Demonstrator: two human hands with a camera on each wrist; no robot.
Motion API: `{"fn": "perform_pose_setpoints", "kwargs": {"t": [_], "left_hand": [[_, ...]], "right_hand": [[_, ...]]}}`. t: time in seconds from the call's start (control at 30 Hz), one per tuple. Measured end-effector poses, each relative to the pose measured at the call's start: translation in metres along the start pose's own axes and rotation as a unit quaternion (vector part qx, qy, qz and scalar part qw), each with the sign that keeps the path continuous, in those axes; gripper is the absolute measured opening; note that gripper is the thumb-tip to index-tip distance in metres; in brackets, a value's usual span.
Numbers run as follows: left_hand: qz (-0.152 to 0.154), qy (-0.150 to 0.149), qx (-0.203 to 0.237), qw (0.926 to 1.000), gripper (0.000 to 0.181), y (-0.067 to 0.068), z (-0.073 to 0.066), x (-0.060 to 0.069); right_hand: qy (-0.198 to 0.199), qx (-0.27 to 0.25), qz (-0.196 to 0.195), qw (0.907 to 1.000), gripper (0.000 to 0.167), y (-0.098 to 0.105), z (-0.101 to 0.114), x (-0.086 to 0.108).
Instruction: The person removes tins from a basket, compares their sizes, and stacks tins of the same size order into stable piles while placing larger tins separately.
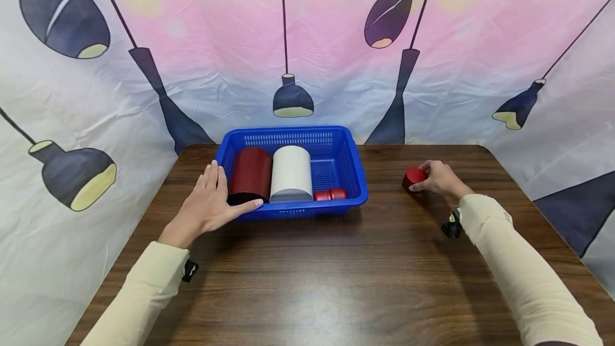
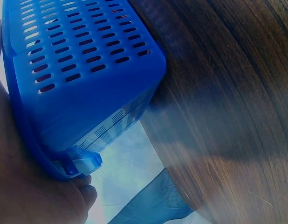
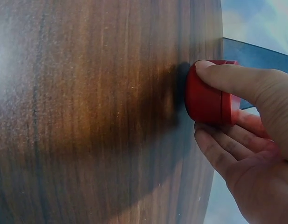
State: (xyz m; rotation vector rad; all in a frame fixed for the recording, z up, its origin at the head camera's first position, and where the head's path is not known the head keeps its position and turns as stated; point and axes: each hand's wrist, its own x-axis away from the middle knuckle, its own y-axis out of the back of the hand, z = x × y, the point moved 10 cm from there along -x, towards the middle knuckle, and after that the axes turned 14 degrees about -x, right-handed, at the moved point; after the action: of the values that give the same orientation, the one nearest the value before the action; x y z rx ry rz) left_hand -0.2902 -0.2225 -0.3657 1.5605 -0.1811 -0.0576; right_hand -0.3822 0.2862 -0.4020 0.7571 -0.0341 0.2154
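A blue basket (image 1: pixel 357 175) at the table's back holds a dark red cylinder (image 1: pixel 251 174), a white cylinder (image 1: pixel 291 173) and a small red object (image 1: pixel 330 194) lying at its front right. My left hand (image 1: pixel 206 204) rests on the basket's left front corner, fingers extended along the left side and thumb on the front rim; the left wrist view shows the basket's slotted wall (image 2: pixel 83 60) beside that hand. To the right, my right hand (image 1: pixel 442 179) pinches a small red round container (image 1: pixel 414 177), which the right wrist view shows between thumb and fingers, a seam around the container (image 3: pixel 209 95).
The brown wooden table (image 1: pixel 307 271) spreads under both arms. Behind it hangs a cloth backdrop (image 1: pixel 230 25) printed with dark lamps. A small black device (image 1: pixel 190 270) is at the left wrist, and another (image 1: pixel 451 225) at the right.
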Motion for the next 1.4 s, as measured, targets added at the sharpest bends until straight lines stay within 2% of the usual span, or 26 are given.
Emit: {"fn": "perform_pose_setpoints", "kwargs": {"t": [0.33,0.67,0.83,1.0,1.4], "left_hand": [[-0.002,0.002,0.006,1.0000,0.134,0.000,0.000,0.000],[-0.003,0.001,0.011,0.9999,0.133,0.000,-0.001,0.001],[-0.003,0.001,0.009,1.0000,0.133,0.001,-0.001,0.001],[-0.004,0.002,0.006,1.0000,0.133,0.001,0.000,0.001],[-0.002,0.004,0.009,0.9999,0.133,0.001,-0.001,0.001]], "right_hand": [[-0.013,-0.006,0.006,0.9999,0.073,-0.004,-0.008,0.000],[0.010,0.029,0.036,0.9989,0.082,0.008,0.013,0.001],[0.032,0.044,0.048,0.9974,0.079,0.016,0.038,0.000],[0.059,0.044,0.056,0.9957,0.078,0.018,0.075,-0.003],[0.125,0.058,0.058,0.9887,0.058,-0.002,0.160,-0.002]]}}
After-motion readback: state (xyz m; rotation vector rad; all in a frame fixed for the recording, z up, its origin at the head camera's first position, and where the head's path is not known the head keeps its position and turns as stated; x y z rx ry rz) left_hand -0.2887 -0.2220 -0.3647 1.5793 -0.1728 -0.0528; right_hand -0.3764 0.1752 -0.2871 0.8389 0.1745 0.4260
